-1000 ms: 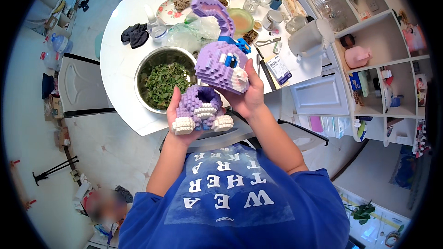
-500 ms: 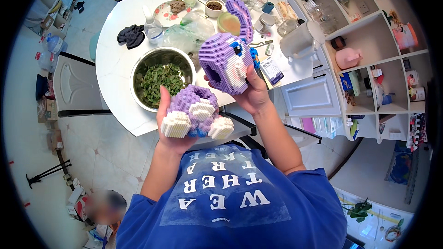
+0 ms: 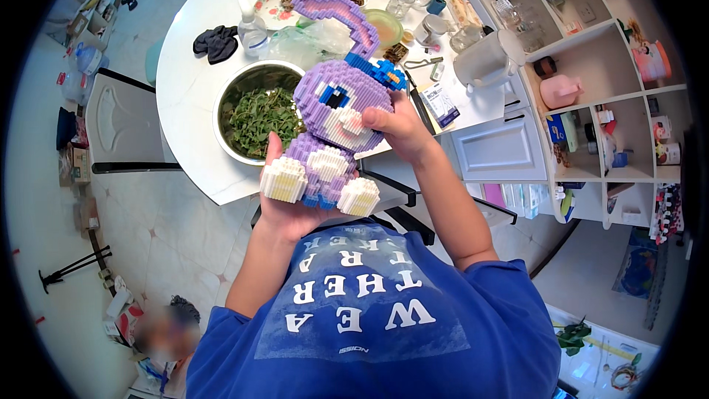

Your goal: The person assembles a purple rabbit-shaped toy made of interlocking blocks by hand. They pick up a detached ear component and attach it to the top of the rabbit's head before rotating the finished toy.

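Observation:
My left hand [image 3: 282,216] cups the purple block-built body [image 3: 319,161] of a rabbit figure from below and the left side. White block feet and a white belly patch face me. My right hand [image 3: 402,131] grips the figure's purple head [image 3: 332,107] at its right side, thumb on the white muzzle. The head rests on top of the body, leaning a little; whether the two are joined I cannot tell. A blue block bow [image 3: 378,72] sits by the base of its long purple and pink ear [image 3: 343,13].
Beyond the figure is a white table [image 3: 188,125] with a steel bowl [image 3: 220,129] of green leaves, a spray bottle [image 3: 252,33], a plastic bag [image 3: 306,43], glass jars and a pitcher [image 3: 487,63]. Open shelves [image 3: 591,81] stand at the right, a chair [image 3: 125,122] at the left.
The head has come down and left onto the body, turning so its eye and muzzle face me. Before, it was held apart, with its hollow underside showing.

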`<state>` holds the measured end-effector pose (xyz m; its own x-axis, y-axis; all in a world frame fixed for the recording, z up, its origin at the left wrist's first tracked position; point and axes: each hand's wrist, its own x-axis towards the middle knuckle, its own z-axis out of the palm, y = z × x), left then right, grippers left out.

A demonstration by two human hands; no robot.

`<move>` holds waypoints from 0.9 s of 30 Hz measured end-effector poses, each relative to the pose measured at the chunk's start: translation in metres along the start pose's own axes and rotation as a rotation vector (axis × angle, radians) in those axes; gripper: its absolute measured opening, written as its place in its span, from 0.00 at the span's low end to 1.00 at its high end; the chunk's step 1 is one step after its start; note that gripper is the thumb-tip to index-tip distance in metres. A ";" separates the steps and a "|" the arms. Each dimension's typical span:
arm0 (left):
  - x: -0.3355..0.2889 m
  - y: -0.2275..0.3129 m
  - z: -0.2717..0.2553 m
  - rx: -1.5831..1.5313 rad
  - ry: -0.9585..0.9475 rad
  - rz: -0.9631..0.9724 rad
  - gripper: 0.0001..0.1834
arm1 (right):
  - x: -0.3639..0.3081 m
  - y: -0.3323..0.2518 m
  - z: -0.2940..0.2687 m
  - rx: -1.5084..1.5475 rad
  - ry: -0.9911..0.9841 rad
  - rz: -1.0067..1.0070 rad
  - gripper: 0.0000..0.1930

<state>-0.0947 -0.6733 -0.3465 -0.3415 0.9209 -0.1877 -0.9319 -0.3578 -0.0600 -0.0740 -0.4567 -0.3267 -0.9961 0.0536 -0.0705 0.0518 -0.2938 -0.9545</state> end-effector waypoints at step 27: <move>-0.007 0.001 -0.030 -0.124 0.023 0.005 0.46 | 0.015 -0.009 0.012 -0.204 -0.027 0.213 0.44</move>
<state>-0.0900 -0.6845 -0.3749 -0.3422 0.9157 -0.2106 -0.9073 -0.3803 -0.1793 -0.0900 -0.4651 -0.3156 -0.9625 -0.0145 -0.2709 0.2710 -0.0974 -0.9576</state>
